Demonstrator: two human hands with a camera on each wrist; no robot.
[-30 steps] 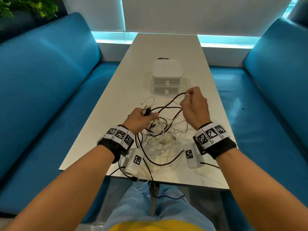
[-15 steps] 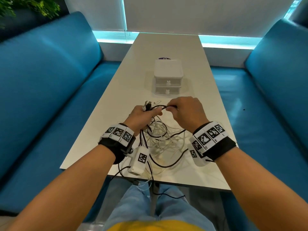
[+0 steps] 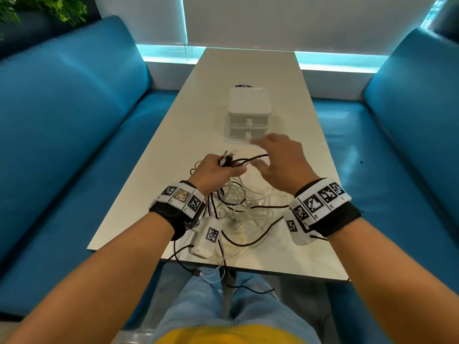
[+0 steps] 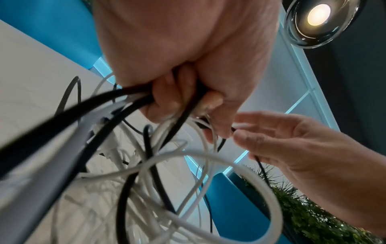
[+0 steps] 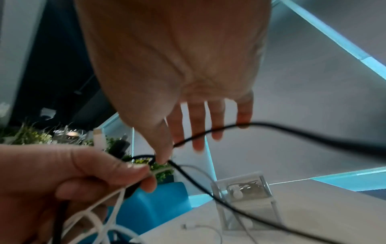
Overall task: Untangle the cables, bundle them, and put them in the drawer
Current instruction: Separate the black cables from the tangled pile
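A tangle of black and white cables (image 3: 238, 204) lies on the white table (image 3: 173, 135) between my wrists. My left hand (image 3: 218, 170) grips a bunch of cable ends, with several plugs (image 3: 227, 157) sticking out above the fist. In the left wrist view my left hand (image 4: 177, 99) has its fingers curled round black and white cables (image 4: 146, 165). My right hand (image 3: 273, 157) hovers just right of it with fingers spread and holds nothing. A black cable loop (image 5: 229, 128) runs in front of its straight fingers (image 5: 198, 125). The white two-drawer unit (image 3: 248, 112) stands beyond, both drawers closed.
Blue sofas (image 3: 74, 120) flank the table on both sides. Some cable ends (image 3: 198, 271) hang over the near table edge above my lap. A loose white connector (image 5: 188, 226) lies on the table near the drawer unit (image 5: 244, 198).
My right hand carried the black cable loop over to my left hand, then let go and opened. My left hand keeps its grip on the cable ends.
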